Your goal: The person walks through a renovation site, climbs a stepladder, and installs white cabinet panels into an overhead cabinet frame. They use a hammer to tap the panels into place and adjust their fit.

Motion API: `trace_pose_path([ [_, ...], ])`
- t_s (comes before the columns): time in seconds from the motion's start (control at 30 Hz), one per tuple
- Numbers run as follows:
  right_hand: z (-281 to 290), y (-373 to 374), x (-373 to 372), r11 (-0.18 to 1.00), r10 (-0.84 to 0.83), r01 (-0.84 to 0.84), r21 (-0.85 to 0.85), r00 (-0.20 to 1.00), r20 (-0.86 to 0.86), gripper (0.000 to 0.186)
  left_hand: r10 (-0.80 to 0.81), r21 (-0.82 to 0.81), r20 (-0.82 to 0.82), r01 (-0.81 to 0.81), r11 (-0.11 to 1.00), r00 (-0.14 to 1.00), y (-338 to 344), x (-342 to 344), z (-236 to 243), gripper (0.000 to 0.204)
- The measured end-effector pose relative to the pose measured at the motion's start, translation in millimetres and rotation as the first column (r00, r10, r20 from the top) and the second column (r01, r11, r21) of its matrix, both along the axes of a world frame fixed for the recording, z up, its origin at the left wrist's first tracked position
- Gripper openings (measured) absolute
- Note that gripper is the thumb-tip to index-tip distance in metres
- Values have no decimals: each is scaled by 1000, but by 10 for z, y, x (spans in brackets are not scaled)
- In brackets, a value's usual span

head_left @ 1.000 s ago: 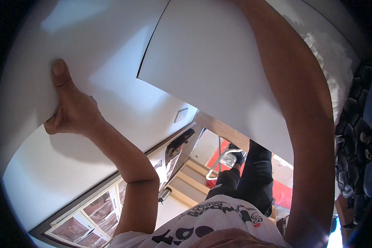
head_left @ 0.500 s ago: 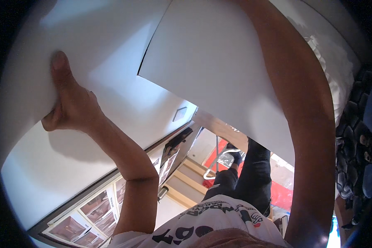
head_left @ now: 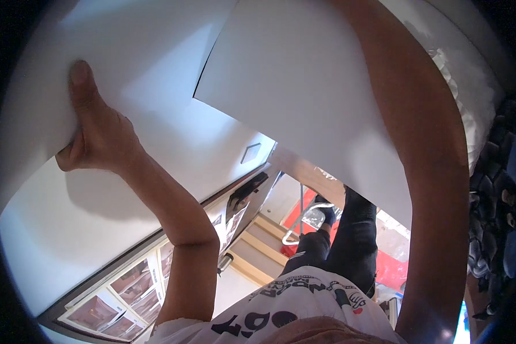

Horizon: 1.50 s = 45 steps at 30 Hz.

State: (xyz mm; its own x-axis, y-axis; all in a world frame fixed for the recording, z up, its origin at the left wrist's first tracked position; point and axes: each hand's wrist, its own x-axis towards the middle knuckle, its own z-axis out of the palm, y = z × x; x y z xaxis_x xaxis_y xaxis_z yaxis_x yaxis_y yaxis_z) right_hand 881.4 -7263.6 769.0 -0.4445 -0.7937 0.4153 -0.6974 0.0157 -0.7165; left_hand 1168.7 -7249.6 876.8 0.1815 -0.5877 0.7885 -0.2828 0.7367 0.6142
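My left hand (head_left: 100,129) holds the lower edge of a smooth white panel (head_left: 34,123) at the left. Its thumb lies up along the panel's face, while most of its fingers are hidden behind the edge. On the right, my right arm (head_left: 421,132) reaches up past a second white panel (head_left: 292,80), and the hand is beyond the upper rim of the view. A dark gap runs along the left side of this second panel, down to its corner.
Behind the panels is a white wall with a small square plate (head_left: 250,153). Framed pictures (head_left: 135,286) line the lower left. White sheeting (head_left: 470,109) and a dark, lumpy-textured object (head_left: 493,206) are at the right. Below, a bent metal tube (head_left: 292,238) stands near my legs (head_left: 352,241).
My left hand has shifted slightly upward in the view, still on the panel edge. The view of the room has moved a little; my right arm keeps nearly the same pose.
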Motion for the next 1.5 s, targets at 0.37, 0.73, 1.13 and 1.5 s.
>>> trace_pose_path([
  [0.37, -129, -137, -37, 1000, 0, 4, 12, 966, -258, 20, 85, -174, 56, -74, 982, 995, 66, -70, -15, 42],
  [0.73, -152, -70, 79, 999, 9, -24, -47, 958, -286, 20, -49, -213, 96, 69, 975, 994, 12, -94, 30, 24],
  [1.13, -309, -199, 54, 994, -62, 39, -104, 972, -226, 29, 38, -64, 14, -37, 997, 999, 146, -153, -44, 26],
  [1.5, -235, -209, -95, 999, -34, 28, -45, 991, -133, 41, 62, -6, -5, -62, 998, 998, 177, -205, 15, 28],
])
